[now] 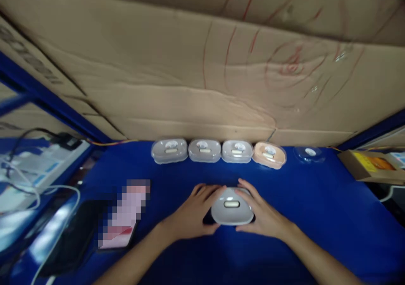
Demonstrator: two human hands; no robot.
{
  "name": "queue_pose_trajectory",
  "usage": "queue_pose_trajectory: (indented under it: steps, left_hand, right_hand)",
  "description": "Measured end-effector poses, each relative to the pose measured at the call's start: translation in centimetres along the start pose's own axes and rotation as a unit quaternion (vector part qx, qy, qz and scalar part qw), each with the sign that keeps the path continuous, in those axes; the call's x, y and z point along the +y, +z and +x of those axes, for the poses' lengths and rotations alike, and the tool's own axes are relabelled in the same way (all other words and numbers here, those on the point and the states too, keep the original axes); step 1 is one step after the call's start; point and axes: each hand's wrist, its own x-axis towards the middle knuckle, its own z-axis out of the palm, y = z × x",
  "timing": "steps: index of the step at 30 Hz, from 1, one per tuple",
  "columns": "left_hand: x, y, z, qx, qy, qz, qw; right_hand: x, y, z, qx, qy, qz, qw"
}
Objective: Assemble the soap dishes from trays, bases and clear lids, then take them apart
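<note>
A light grey rounded case (232,217) with a cream oblong piece (232,204) on its top lies between my two hands, low over the blue surface. My left hand (198,211) grips its left side, thumb at the near edge and fingers over the far side. On the right side my right hand (261,211) holds it the same way. Beyond the hands stands a row of similar cases under clear covers: several grey ones, among them a grey case (205,156), and a peach case (268,160) at the right end.
Right of the row lies a clear cover (309,154) with a white label. A phone (126,217) with a blurred-out screen rests left of my hands. White cables (72,196) and a power strip (63,160) sit far left, an open cardboard box (363,166) far right. Cardboard (177,107) walls the back.
</note>
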Motion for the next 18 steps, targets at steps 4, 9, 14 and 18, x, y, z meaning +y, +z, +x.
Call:
queue_pose_trajectory:
  steps: [4, 9, 14, 18]
  left_hand:
    - [-1.8, 1.3, -0.3, -0.003, -0.03, -0.006, 1.0]
    - [-7.6, 5.1, 1.7, -0.063, -0.061, 0.017, 0.996]
    - [-10.0, 7.0, 2.8, -0.05, -0.059, 0.004, 0.997]
    - [-9.4, 7.3, 2.8, -0.034, -0.061, 0.002, 0.998]
  right_hand:
    - [0.2, -0.2, 0.4, -0.059, 0.094, 0.072, 0.991]
    - [1.7, 0.4, 1.5, -0.076, 0.148, 0.13, 0.978]
    - [3.0, 1.1, 1.8, -0.037, 0.142, 0.142, 0.979]
    - [3.2, 1.1, 1.7, -0.06, 0.156, 0.139, 0.976]
